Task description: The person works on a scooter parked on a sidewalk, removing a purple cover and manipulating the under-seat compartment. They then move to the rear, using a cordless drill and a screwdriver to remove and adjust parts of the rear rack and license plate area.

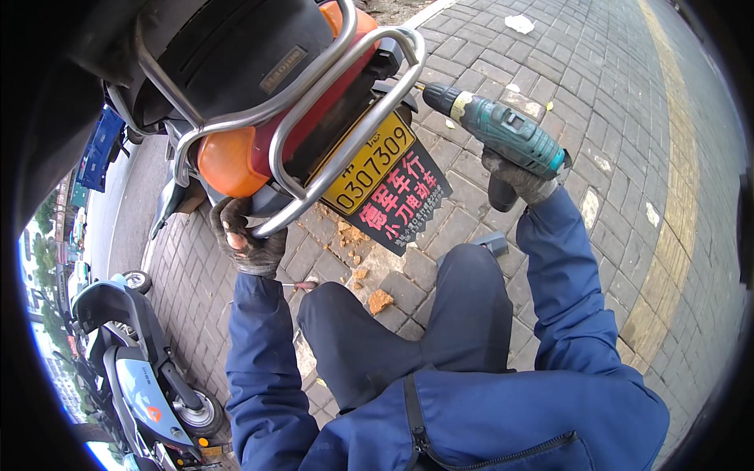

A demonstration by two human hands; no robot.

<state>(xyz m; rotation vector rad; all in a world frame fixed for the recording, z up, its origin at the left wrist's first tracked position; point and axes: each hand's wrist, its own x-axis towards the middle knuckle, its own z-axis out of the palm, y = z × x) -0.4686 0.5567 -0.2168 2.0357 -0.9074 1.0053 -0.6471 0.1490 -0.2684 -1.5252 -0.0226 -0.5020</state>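
My right hand [517, 180], in a worn grey glove, grips the handle of a green cordless drill [503, 129]. The drill's tip points left at the rear bracket of a scooter, close to the yellow plate [369, 163]. My left hand [245, 237], also gloved, is closed around the lower end of the scooter's silver metal rear rack [330, 161]. Below the yellow plate hangs a black placard with pink writing [402, 202]. An orange tail light [228, 161] sits inside the rack, under the black seat [236, 55].
I crouch on grey brick paving with my knees [463, 275] in dark trousers below the plate. Broken orange brick bits [380, 300] lie on the ground. A small grey object [495, 242] rests by my right knee. Another scooter [145, 369] is parked lower left.
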